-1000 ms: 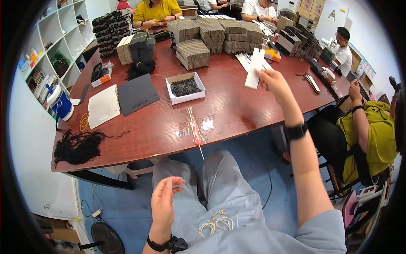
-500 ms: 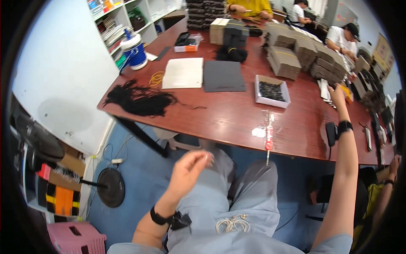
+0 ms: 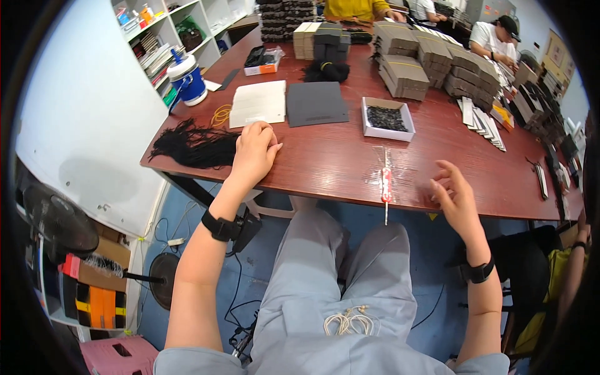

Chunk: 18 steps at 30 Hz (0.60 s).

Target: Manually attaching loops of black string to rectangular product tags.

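Observation:
My left hand [image 3: 255, 149] is over the table's left part, fingers bent and pressed together, at the right end of a loose bundle of black cords [image 3: 197, 145]. Its fingertips are turned away, so what they pinch, if anything, is hidden. Just beyond lies a stack of white cards [image 3: 257, 103], with a dark grey card stack [image 3: 317, 104] to its right. My right hand [image 3: 456, 197] hovers at the front edge with nothing in it, fingers apart and curved. Between my hands, a red-handled tool with a thin metal shaft [image 3: 386, 185] is taped down, its tip jutting past the edge.
A white box of small black pieces [image 3: 388, 119] stands mid-table. Bundled grey cards [image 3: 403, 78] are piled behind it. White strips [image 3: 481, 124] lie fanned at right. A blue jug [image 3: 189, 80] and yellow rubber bands [image 3: 221, 115] are at left. Co-workers sit at the far side.
My left hand has moved up and forward from over my lap to the black cords. My right hand has drawn back from the white strips, which now lie fanned out, to the front edge.

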Motion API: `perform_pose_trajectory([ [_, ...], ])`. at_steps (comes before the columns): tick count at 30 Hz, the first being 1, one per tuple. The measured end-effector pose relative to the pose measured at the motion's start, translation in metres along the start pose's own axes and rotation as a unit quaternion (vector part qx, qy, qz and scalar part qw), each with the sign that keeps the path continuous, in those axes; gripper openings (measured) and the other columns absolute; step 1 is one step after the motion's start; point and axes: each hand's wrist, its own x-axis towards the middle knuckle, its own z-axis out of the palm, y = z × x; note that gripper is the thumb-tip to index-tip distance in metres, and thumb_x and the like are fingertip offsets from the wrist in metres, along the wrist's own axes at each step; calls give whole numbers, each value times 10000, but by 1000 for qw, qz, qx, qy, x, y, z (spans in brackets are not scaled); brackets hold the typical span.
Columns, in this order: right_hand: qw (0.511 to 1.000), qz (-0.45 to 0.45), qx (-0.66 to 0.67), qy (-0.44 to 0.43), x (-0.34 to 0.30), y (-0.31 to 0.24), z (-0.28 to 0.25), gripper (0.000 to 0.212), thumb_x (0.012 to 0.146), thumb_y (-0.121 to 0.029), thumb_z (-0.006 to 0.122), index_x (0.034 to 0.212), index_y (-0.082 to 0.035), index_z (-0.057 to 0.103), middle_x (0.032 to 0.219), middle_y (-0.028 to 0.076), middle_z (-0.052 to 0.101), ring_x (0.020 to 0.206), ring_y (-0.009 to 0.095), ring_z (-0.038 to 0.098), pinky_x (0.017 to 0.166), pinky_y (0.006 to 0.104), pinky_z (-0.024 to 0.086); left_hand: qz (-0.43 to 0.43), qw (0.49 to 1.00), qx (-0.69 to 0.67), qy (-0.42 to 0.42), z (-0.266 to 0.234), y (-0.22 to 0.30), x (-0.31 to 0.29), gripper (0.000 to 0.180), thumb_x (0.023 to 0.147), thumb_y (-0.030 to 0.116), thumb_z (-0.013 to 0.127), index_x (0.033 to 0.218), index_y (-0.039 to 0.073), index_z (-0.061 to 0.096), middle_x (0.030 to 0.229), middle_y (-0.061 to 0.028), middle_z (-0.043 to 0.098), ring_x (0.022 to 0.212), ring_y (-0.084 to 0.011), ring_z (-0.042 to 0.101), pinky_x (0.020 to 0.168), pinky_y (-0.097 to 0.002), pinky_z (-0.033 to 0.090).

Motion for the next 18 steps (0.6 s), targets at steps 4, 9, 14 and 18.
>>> perform_pose_trajectory([
  [4, 993, -4, 114, 7, -23, -12, 23, 265, 791, -55, 520, 1048, -5, 479, 778, 45, 558, 563, 78, 507, 501, 196, 416, 60, 985, -139, 81, 9, 66, -3, 103, 704, 62, 583, 700, 37, 483, 848, -77, 525, 797, -225, 475, 672, -303, 387],
  [9, 896, 170, 336, -234, -59, -40, 62, 205, 850, -162, 445, 963, -10, 524, 801, 45, 576, 620, 70, 529, 514, 203, 419, -127, 793, -595, -43, 16, 174, -42, 62, 798, 26, 518, 830, 15, 466, 803, -44, 535, 680, -54, 499, 586, -171, 412],
  [14, 660, 295, 669, -172, -86, -6, 104, 423, 867, -322, 314, 1065, 21, 465, 1038, 125, 515, 913, 186, 508, 775, 306, 410, -126, 746, -649, -79, 2, 204, -83, 84, 790, -37, 495, 851, -7, 447, 785, -75, 538, 697, -80, 520, 553, -188, 421],
  [18, 576, 354, 708, -204, -72, -28, 115, 525, 845, -425, 356, 1096, 25, 454, 1107, 178, 487, 988, 231, 495, 846, 333, 397, -114, 720, -671, -136, -10, 190, -112, 100, 782, -59, 484, 853, -1, 445, 821, -104, 531, 677, -111, 526, 542, -195, 424],
])
